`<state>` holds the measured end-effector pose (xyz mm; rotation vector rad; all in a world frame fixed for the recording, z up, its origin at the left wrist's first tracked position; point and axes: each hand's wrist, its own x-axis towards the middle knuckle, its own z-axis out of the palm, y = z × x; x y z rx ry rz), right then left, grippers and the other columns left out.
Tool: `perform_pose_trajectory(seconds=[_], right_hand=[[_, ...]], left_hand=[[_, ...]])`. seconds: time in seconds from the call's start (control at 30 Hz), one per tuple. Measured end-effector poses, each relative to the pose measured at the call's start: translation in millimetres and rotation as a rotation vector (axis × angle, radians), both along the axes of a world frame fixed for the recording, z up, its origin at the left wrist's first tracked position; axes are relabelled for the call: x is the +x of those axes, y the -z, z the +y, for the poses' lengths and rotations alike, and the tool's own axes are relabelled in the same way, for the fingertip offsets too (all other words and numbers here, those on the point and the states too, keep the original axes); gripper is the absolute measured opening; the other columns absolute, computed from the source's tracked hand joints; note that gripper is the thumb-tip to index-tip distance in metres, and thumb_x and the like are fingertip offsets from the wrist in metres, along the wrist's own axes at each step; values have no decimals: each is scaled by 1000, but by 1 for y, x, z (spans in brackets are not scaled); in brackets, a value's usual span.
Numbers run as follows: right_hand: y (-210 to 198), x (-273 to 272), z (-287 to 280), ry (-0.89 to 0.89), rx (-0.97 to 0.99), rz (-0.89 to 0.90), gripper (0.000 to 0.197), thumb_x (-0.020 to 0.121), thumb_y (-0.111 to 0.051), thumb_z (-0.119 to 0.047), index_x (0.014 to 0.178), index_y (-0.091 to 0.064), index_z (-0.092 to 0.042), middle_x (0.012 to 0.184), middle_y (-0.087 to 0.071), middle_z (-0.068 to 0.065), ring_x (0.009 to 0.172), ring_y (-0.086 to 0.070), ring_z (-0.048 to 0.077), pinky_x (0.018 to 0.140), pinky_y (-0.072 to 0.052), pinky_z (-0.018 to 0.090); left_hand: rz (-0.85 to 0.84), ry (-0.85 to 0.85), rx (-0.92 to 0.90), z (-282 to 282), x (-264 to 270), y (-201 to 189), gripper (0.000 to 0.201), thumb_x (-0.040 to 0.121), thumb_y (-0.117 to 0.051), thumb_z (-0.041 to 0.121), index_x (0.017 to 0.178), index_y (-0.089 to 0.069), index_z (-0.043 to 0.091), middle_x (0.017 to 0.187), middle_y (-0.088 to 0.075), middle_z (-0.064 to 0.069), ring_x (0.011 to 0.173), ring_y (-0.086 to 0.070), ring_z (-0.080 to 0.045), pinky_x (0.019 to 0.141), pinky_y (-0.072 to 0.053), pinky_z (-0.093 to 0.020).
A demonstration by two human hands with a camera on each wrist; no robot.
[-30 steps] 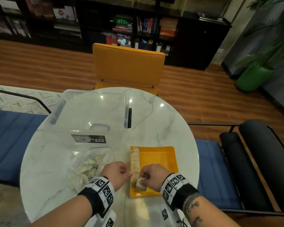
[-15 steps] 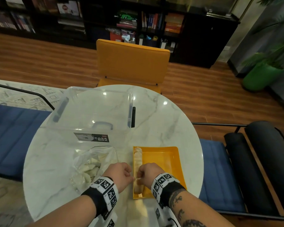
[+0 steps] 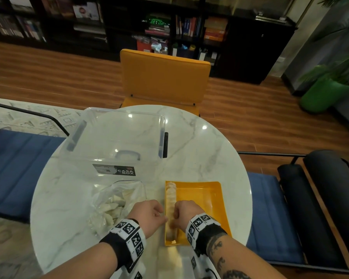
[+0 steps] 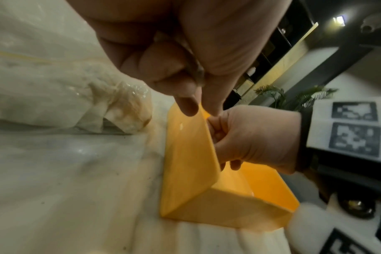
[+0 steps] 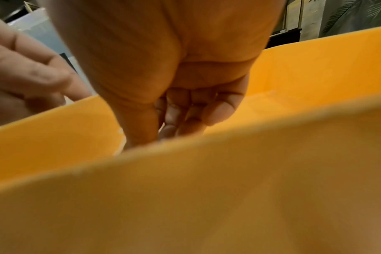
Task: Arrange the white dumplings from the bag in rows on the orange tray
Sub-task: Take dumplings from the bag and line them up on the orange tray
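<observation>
The orange tray lies on the near right of the round marble table. One row of white dumplings runs along the tray's left wall. My right hand is inside the tray, fingers curled down onto a dumpling at the near end of that row; the tray wall hides the fingertips in the right wrist view. My left hand pinches the tray's left rim between thumb and fingertip. A clear bag of dumplings lies just left of the tray.
An empty clear plastic box stands behind the bag. An orange chair is at the table's far side. Blue benches flank the table on the left and right.
My right hand has carried its dumpling left and down onto the near end of the row. My left hand has closed in on the tray's left rim.
</observation>
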<state>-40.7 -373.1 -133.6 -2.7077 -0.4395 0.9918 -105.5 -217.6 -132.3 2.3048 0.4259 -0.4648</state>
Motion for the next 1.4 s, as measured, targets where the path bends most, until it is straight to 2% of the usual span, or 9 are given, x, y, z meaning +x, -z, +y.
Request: perform_pose_trajectory(seconds=[0.1,0.27,0.37,0.47,0.63,0.83,1.07,1.2,1.4], right_hand=[[-11,1,-5,54,50,-39,14,83,-71,-30,85,-57,-29,87,-60,-5,82,-60,18,73,-53,30],[-29,0,-11,231,454,-74,15,93,-62,-35,105,-64,-27,101,-66,-11,91,-60,7,88,-51,28],[-47,-10,-10,246,631,-31,26,89,-67,-41,113,-66,-32,101,-61,-13,78,-55,0,74,-44,12],[-44,-13,-9,215,608,-86,29,80,-76,-43,107,-69,-33,104,-58,-7,77,-54,3,72,-42,12],[-39,-12,-10,348,654,-132,15,81,-74,-39,78,-61,-34,96,-59,-11,73,-53,2,67,-39,14],[-31,-5,-16,591,838,-79,18,84,-75,-31,79,-63,-18,73,-62,-7,66,-55,7,67,-48,25],[-48,-5,-23,494,821,-40,34,84,-76,-31,116,-64,-30,92,-62,-10,77,-56,5,70,-46,13],[-53,-3,-24,340,729,-50,5,86,-72,-20,90,-71,-23,85,-69,-9,72,-58,2,68,-49,17],[-37,-9,-34,218,426,-49,9,88,-63,-22,82,-63,-29,84,-69,-9,77,-64,9,67,-51,23]], left_hand=[[-36,-129,-217,-1,1,-4,23,86,-63,46,92,-66,25,85,-70,5,71,-63,-10,68,-52,-26],[68,-558,-962,-6,11,-32,44,96,-48,50,109,-56,9,79,-68,-16,59,-56,-25,56,-49,-33],[104,-598,-1084,-8,16,-41,52,94,-42,60,118,-51,14,90,-67,-21,66,-61,-29,60,-53,-36],[104,-581,-1105,-14,20,-49,53,93,-37,64,118,-49,19,95,-68,-20,69,-65,-26,59,-55,-36],[118,-469,-1067,-21,23,-59,43,97,-35,58,103,-55,21,84,-59,-16,64,-58,-27,57,-53,-33],[-20,-249,-866,-17,19,-49,23,78,-73,16,95,-60,8,82,-67,-10,73,-67,-21,61,-54,-28],[-202,-49,-542,-15,14,-34,3,88,-67,9,87,-65,7,70,-73,-3,65,-65,-15,59,-49,-21],[-177,9,-420,-13,9,-26,10,84,-72,14,81,-64,19,67,-71,5,63,-62,-3,71,-50,-23],[-136,-12,-146,-6,-2,-10,22,89,-65,23,105,-64,38,108,-67,17,103,-62,-3,99,-48,-25]])
